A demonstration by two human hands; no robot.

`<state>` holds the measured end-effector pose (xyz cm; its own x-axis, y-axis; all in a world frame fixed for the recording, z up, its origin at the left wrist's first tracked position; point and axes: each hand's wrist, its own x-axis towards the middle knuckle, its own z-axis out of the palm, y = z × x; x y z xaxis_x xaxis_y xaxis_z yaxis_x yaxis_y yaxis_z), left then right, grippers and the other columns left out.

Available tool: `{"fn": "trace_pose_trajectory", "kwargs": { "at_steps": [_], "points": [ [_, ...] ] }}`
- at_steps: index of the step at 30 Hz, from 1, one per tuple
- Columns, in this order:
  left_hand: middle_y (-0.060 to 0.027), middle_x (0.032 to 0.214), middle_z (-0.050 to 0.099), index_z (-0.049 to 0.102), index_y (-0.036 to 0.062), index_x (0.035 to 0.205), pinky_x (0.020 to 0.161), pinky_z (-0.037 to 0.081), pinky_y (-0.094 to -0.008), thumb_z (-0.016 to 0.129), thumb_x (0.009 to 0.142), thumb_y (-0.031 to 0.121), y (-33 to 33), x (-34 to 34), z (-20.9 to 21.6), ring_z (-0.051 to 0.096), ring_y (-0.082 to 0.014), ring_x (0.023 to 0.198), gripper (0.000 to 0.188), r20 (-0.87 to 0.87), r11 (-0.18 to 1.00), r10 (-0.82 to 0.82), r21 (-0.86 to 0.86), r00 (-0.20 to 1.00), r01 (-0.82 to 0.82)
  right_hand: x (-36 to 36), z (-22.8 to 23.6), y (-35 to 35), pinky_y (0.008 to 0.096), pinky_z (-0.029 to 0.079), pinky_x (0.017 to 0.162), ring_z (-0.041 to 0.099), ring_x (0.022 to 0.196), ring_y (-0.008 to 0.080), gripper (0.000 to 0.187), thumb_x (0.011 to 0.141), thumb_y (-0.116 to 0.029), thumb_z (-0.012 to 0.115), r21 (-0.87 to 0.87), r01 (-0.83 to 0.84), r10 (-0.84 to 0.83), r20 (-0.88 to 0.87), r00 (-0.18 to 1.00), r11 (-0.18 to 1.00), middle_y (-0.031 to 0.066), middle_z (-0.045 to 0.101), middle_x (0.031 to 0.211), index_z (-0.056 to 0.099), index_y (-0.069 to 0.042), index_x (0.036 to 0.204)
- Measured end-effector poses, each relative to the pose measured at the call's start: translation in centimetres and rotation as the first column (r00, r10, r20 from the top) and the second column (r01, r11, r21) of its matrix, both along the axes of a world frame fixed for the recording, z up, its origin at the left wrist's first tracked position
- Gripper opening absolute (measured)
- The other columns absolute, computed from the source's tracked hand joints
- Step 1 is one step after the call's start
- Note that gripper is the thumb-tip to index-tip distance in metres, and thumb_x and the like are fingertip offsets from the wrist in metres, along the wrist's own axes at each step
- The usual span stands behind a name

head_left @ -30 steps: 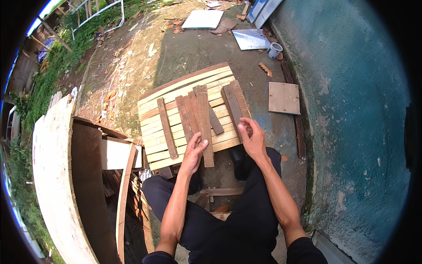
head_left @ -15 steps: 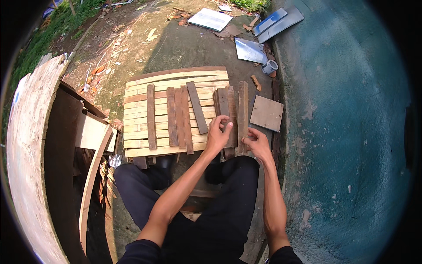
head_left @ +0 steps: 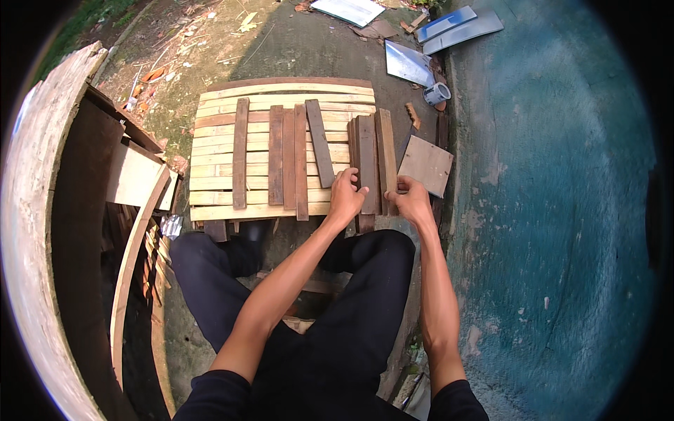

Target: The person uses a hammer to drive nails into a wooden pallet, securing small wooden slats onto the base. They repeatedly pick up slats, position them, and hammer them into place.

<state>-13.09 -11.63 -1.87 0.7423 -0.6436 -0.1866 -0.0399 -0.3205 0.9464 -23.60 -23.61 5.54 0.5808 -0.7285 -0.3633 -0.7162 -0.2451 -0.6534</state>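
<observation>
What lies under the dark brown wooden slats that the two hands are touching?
Under the dark brown wooden slats lies a pale wooden pallet of horizontal boards. The left hand and right hand hide the slats' near ends.

Dark brown slat [head_left: 368, 163] under the left hand's fingers [head_left: 349, 179] is matt, rough-sawn wood, the right hand's fingers [head_left: 401, 185] rest on its edge too. The pale pallet [head_left: 210, 168] left of them is bare, weathered wood, dry-looking. Square board [head_left: 426, 165] just right of the fingers looks like smooth, dull plywood. Beyond the fingertips, the sheets [head_left: 409, 63] are shiny metal.
</observation>
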Motion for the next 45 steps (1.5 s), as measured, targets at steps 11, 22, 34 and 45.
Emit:
{"fn": "trace_pose_trajectory", "kwargs": {
  "at_steps": [11,22,34,45],
  "points": [
    [-0.0194,0.115,0.062,0.054,-0.0058,0.122,0.080,0.053,-0.0362,0.075,0.075,0.007,-0.2,0.2,0.0,0.065,-0.0262,0.090,0.053,-0.030,1.000,0.017,-0.017,0.999,-0.017,0.1,-1.1,1.0,0.0392,0.052,0.083,0.066,0.098,0.0328,0.052,0.071,-0.017,0.074,-0.132,-0.019,0.013,-0.045,0.999,0.991,0.0196,0.068,0.108,0.061,0.001,0.118],
    [-0.0206,0.113,0.062,0.055,-0.0044,0.122,0.079,0.053,-0.0363,0.076,0.075,0.012,-0.1,0.0,0.3,0.065,-0.0258,0.089,0.054,-0.004,1.000,0.024,-0.017,1.000,-0.024,0.1,-1.1,1.5,0.0394,0.053,0.083,0.067,0.098,0.0319,0.051,0.076,-0.019,0.073,-0.119,-0.018,0.018,-0.005,1.000,0.993,0.0189,0.067,0.110,0.059,-0.001,0.121],
    [-0.0226,0.115,0.047,0.046,-0.0052,0.122,0.087,0.040,-0.0477,0.066,0.085,0.029,11.3,10.4,0.9,0.048,-0.0379,0.101,0.054,0.653,0.898,0.095,0.269,0.752,-0.347,3.4,-1.4,11.1,0.0405,0.047,0.077,0.058,0.087,0.0335,0.024,0.083,0.004,0.059,-0.560,0.013,0.327,0.503,0.800,0.828,0.0165,0.060,0.093,0.058,0.003,0.106],
    [-0.0318,0.114,0.051,0.042,-0.0161,0.119,0.088,0.048,-0.0438,0.087,0.063,0.032,9.4,8.7,-1.7,0.055,-0.0411,0.107,0.087,0.269,0.851,0.137,0.461,0.953,-0.253,3.9,-3.8,13.6,0.0433,0.050,0.066,0.061,0.078,0.0376,0.025,0.083,0.001,0.058,-0.385,-0.244,0.405,0.422,0.811,0.890,0.0168,0.057,0.091,0.056,0.000,0.108]
  ]
}}
